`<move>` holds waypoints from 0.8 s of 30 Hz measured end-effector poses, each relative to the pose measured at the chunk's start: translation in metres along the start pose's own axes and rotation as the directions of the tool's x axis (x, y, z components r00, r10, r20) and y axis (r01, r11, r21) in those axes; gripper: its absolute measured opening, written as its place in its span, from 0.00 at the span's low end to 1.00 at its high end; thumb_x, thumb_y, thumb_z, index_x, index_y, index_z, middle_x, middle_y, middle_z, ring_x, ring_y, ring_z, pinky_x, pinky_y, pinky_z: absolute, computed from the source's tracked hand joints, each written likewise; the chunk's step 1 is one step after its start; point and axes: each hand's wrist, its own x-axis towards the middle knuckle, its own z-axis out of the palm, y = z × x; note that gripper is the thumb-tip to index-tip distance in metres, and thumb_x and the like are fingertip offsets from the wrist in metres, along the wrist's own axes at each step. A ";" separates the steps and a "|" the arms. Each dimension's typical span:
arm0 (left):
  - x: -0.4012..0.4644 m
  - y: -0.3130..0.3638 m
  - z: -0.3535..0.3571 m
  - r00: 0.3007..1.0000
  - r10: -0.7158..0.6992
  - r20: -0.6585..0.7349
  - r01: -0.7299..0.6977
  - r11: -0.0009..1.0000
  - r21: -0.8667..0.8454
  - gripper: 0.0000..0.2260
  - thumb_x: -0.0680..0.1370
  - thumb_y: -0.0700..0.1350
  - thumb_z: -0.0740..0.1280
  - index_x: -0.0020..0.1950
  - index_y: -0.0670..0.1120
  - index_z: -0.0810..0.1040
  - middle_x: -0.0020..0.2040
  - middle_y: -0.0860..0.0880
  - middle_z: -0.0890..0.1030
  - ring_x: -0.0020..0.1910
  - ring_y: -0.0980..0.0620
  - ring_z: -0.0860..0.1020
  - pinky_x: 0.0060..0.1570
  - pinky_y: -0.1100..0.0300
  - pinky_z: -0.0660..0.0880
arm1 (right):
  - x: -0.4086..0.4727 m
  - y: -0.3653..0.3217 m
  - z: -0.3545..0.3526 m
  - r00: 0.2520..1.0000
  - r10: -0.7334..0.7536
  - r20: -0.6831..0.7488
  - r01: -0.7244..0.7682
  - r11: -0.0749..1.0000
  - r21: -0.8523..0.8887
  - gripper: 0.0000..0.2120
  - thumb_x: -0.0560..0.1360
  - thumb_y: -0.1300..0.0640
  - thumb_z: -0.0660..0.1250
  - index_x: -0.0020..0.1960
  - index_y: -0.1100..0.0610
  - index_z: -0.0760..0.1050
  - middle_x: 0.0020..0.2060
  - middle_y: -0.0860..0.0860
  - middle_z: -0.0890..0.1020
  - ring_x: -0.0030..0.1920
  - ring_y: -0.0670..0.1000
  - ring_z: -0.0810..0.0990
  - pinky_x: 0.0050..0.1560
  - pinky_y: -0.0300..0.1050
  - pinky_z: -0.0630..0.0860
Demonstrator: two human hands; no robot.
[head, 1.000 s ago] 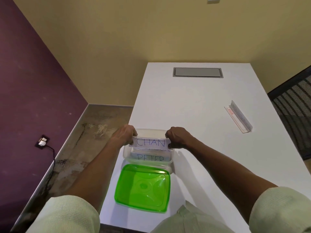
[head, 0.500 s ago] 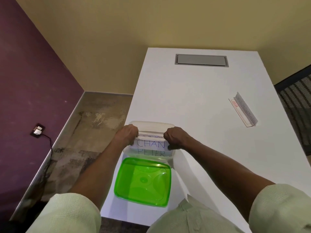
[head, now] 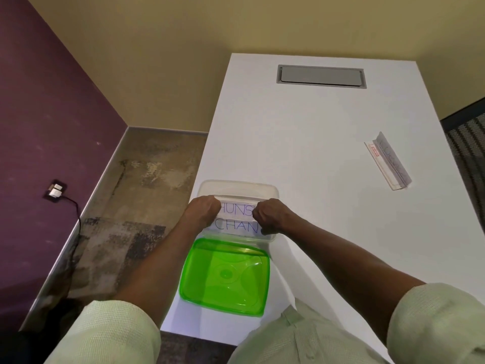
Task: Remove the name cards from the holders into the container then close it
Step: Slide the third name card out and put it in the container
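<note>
At the desk's [head: 301, 143] left edge the left hand [head: 203, 210] is pinching one end of a clear holder [head: 237, 202] over the open tub [head: 236, 186], and the right hand [head: 266, 215] is gripping the other end. The card [head: 236, 210] reading HUNS is sliding out above the CHAN card [head: 236, 225] already lying inside. Best to pull evenly from both ends so the paper isn't creasing. The green lid [head: 225, 277] is waiting by the near edge; a second holder [head: 388, 161] is lying towards the right edge
</note>
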 end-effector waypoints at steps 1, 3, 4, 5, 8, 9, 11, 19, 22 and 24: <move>0.001 0.000 0.002 1.000 0.006 0.004 -0.006 1.000 0.003 0.13 0.73 0.33 0.66 0.55 0.43 0.81 0.55 0.41 0.81 0.53 0.41 0.82 0.49 0.50 0.78 | 0.001 0.000 0.002 1.000 -0.005 0.006 0.005 1.000 -0.002 0.11 0.70 0.57 0.69 0.50 0.59 0.77 0.48 0.57 0.81 0.48 0.59 0.82 0.42 0.44 0.69; 0.002 0.001 0.006 1.000 0.019 0.011 -0.019 1.000 0.006 0.14 0.73 0.33 0.67 0.56 0.43 0.81 0.55 0.41 0.80 0.54 0.41 0.81 0.50 0.50 0.78 | 0.002 -0.001 0.004 1.000 -0.013 0.019 0.013 1.000 -0.005 0.11 0.69 0.57 0.69 0.50 0.59 0.77 0.48 0.57 0.81 0.48 0.59 0.82 0.40 0.44 0.68; 0.003 0.002 0.007 1.000 0.024 0.013 -0.024 1.000 0.009 0.14 0.73 0.33 0.67 0.57 0.43 0.80 0.55 0.41 0.80 0.54 0.41 0.81 0.50 0.49 0.77 | 0.003 -0.001 0.006 1.000 -0.016 0.025 0.016 1.000 -0.004 0.11 0.69 0.57 0.69 0.50 0.59 0.77 0.48 0.57 0.81 0.48 0.59 0.82 0.40 0.44 0.68; 0.003 0.001 0.009 0.999 0.029 0.017 -0.029 1.000 0.010 0.14 0.73 0.33 0.67 0.57 0.43 0.80 0.56 0.41 0.80 0.54 0.41 0.81 0.51 0.49 0.77 | 0.004 -0.002 0.007 0.999 -0.018 0.028 0.018 1.000 -0.002 0.11 0.69 0.58 0.70 0.50 0.59 0.77 0.48 0.57 0.82 0.47 0.59 0.82 0.40 0.44 0.68; 0.005 0.000 0.011 0.999 0.038 0.023 -0.038 0.999 0.008 0.15 0.73 0.33 0.67 0.58 0.42 0.80 0.57 0.41 0.80 0.55 0.40 0.81 0.52 0.49 0.77 | 0.006 -0.003 0.009 0.999 -0.019 0.032 0.019 1.000 0.005 0.11 0.69 0.58 0.70 0.51 0.60 0.77 0.49 0.58 0.81 0.48 0.60 0.82 0.44 0.46 0.74; 0.005 0.000 0.012 0.999 0.037 0.025 -0.037 0.999 0.002 0.14 0.73 0.33 0.67 0.58 0.42 0.80 0.57 0.41 0.79 0.56 0.40 0.80 0.52 0.49 0.77 | 0.007 -0.003 0.010 0.999 -0.015 0.032 0.015 1.000 0.009 0.11 0.70 0.58 0.70 0.51 0.60 0.77 0.49 0.58 0.81 0.49 0.60 0.82 0.45 0.47 0.75; 0.005 0.001 0.012 0.999 0.032 0.022 -0.032 0.999 -0.019 0.14 0.73 0.32 0.66 0.57 0.42 0.80 0.56 0.41 0.79 0.56 0.40 0.80 0.52 0.49 0.77 | 0.008 -0.002 0.010 0.999 -0.006 0.033 0.005 1.000 0.020 0.10 0.71 0.60 0.69 0.52 0.60 0.78 0.49 0.58 0.81 0.49 0.60 0.82 0.45 0.48 0.75; 0.004 0.003 0.011 0.999 0.030 0.013 -0.030 0.999 -0.031 0.13 0.74 0.31 0.64 0.55 0.41 0.79 0.55 0.40 0.79 0.55 0.38 0.80 0.52 0.48 0.76 | 0.008 -0.004 0.012 0.999 0.015 0.033 -0.015 1.000 0.020 0.09 0.72 0.63 0.68 0.53 0.61 0.77 0.51 0.59 0.81 0.50 0.60 0.81 0.47 0.48 0.75; 0.003 0.005 0.012 0.999 0.033 0.013 -0.033 0.999 -0.022 0.13 0.74 0.31 0.63 0.55 0.41 0.79 0.55 0.40 0.79 0.55 0.39 0.80 0.52 0.48 0.77 | 0.008 -0.005 0.013 0.999 0.017 0.031 -0.018 1.000 0.022 0.09 0.74 0.63 0.65 0.53 0.62 0.77 0.51 0.60 0.81 0.50 0.60 0.81 0.47 0.48 0.75; 0.002 0.005 0.012 1.000 0.030 0.011 -0.029 0.999 -0.022 0.13 0.75 0.31 0.62 0.55 0.42 0.79 0.55 0.40 0.79 0.55 0.39 0.80 0.53 0.48 0.77 | 0.008 -0.006 0.013 0.999 0.018 0.040 -0.019 1.000 0.018 0.09 0.74 0.63 0.65 0.54 0.62 0.77 0.52 0.60 0.81 0.51 0.60 0.81 0.49 0.48 0.76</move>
